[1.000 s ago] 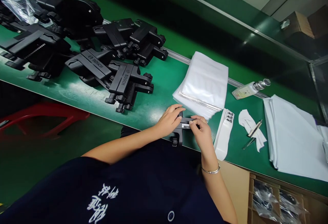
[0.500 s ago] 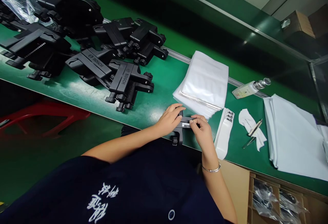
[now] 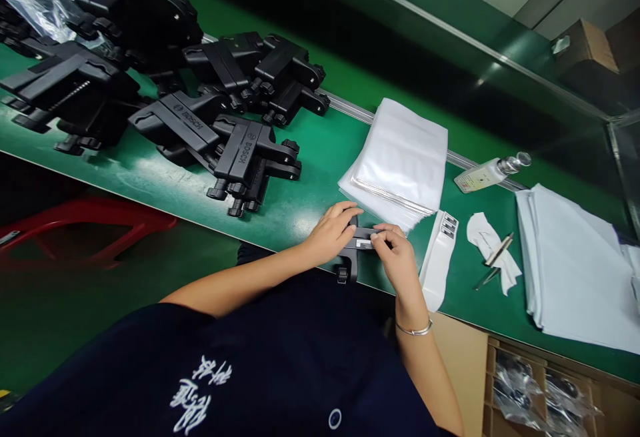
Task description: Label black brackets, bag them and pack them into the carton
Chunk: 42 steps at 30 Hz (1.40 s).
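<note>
A black plastic part lies at the front edge of the green bench, with a small white-and-dark label on its upper face. My left hand is wrapped round the part's left end, fingers bent over it. At the right, my right hand pinches at the label's right end with thumb and forefinger. Just right of that hand stands a long white holder with small dark labels at its top. Behind both hands lies a stack of clear plastic bags.
Several black Bosch brackets cover the bench's left side. To the right are a pump bottle, tweezers on a crumpled tissue and folded white sheets. Below are a red stool and a divided carton.
The view has shifted very slightly. Both hands keep nearly the same place on the black part.
</note>
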Each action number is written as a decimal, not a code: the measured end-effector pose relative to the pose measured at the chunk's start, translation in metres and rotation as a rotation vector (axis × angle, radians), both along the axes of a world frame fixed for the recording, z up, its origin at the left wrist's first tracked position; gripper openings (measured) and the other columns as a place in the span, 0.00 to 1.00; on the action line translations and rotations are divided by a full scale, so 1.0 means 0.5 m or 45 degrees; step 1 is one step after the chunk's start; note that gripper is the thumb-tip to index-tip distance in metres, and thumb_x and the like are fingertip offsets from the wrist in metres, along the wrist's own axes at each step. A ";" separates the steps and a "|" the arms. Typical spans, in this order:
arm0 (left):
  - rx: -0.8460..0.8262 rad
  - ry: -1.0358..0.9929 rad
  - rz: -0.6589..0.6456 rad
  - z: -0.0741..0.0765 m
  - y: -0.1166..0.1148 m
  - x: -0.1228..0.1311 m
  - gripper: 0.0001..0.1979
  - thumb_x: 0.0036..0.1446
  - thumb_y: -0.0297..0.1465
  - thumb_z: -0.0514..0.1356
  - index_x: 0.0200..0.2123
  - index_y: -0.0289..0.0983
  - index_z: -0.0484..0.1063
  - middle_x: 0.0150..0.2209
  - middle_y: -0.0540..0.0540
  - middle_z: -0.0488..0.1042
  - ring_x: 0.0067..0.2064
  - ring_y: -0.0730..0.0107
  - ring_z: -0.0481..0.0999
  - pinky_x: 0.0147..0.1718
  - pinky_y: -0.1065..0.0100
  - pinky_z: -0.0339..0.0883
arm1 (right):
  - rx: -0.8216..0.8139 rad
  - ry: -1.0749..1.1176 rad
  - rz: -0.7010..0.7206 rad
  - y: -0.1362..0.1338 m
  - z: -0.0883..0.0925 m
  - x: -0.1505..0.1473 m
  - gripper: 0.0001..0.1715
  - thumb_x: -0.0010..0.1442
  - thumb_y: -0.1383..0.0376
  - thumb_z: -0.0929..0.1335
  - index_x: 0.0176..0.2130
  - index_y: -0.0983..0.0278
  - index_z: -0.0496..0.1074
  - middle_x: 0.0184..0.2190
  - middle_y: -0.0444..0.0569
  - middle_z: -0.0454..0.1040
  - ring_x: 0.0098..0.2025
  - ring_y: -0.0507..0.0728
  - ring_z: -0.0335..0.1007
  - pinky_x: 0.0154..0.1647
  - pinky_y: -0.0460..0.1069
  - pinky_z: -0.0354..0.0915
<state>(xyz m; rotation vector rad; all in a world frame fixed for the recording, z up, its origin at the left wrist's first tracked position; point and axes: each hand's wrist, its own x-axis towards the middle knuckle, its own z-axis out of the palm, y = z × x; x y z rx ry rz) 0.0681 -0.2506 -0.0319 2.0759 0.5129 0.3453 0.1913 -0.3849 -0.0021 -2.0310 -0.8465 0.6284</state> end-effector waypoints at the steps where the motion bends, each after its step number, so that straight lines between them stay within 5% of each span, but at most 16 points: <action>1: -0.001 0.000 0.000 0.000 0.000 0.000 0.19 0.63 0.28 0.49 0.56 0.37 0.65 0.60 0.38 0.62 0.63 0.57 0.61 0.62 0.53 0.58 | 0.000 0.001 0.001 0.000 0.000 0.000 0.15 0.56 0.58 0.67 0.22 0.60 0.68 0.42 0.51 0.74 0.49 0.63 0.67 0.54 0.60 0.55; 17: 0.133 -0.101 0.015 0.004 0.006 -0.011 0.20 0.63 0.30 0.49 0.57 0.35 0.65 0.60 0.36 0.64 0.63 0.59 0.62 0.61 0.55 0.60 | -0.020 -0.091 0.039 0.002 0.004 -0.003 0.15 0.57 0.58 0.66 0.22 0.60 0.67 0.40 0.52 0.74 0.48 0.62 0.68 0.54 0.59 0.57; 24: 0.667 -0.190 -0.633 0.020 0.044 -0.049 0.15 0.64 0.36 0.52 0.47 0.43 0.76 0.48 0.45 0.79 0.54 0.60 0.74 0.53 0.58 0.64 | -0.015 -0.091 0.068 -0.004 0.009 0.009 0.15 0.58 0.58 0.67 0.23 0.61 0.70 0.42 0.52 0.76 0.47 0.62 0.70 0.54 0.60 0.60; 27: 0.668 -0.187 -0.732 0.027 0.067 -0.044 0.16 0.65 0.39 0.53 0.50 0.44 0.75 0.51 0.44 0.78 0.55 0.61 0.74 0.49 0.61 0.65 | 0.050 0.122 0.152 -0.037 0.014 0.047 0.11 0.59 0.56 0.69 0.38 0.59 0.77 0.50 0.52 0.75 0.53 0.62 0.71 0.58 0.60 0.62; 29: 0.621 -0.191 -0.840 0.035 0.084 -0.036 0.17 0.65 0.40 0.53 0.51 0.46 0.75 0.52 0.45 0.77 0.54 0.62 0.74 0.46 0.64 0.65 | 0.073 0.219 0.248 -0.064 0.014 0.073 0.22 0.58 0.56 0.70 0.52 0.56 0.73 0.56 0.51 0.72 0.59 0.62 0.67 0.62 0.60 0.60; 32: 0.598 -0.123 -0.998 0.049 0.105 -0.022 0.17 0.65 0.41 0.53 0.53 0.49 0.73 0.53 0.45 0.77 0.55 0.63 0.73 0.44 0.65 0.64 | 0.006 0.155 0.392 -0.090 0.008 0.093 0.26 0.58 0.55 0.71 0.55 0.52 0.72 0.62 0.48 0.67 0.64 0.62 0.60 0.66 0.62 0.55; 42: 0.721 -0.104 -1.045 0.066 0.094 -0.002 0.18 0.65 0.43 0.52 0.53 0.48 0.73 0.42 0.44 0.79 0.44 0.63 0.73 0.38 0.64 0.60 | 0.035 0.005 0.406 -0.090 -0.007 0.078 0.22 0.61 0.57 0.69 0.55 0.52 0.73 0.61 0.48 0.67 0.64 0.62 0.61 0.66 0.63 0.57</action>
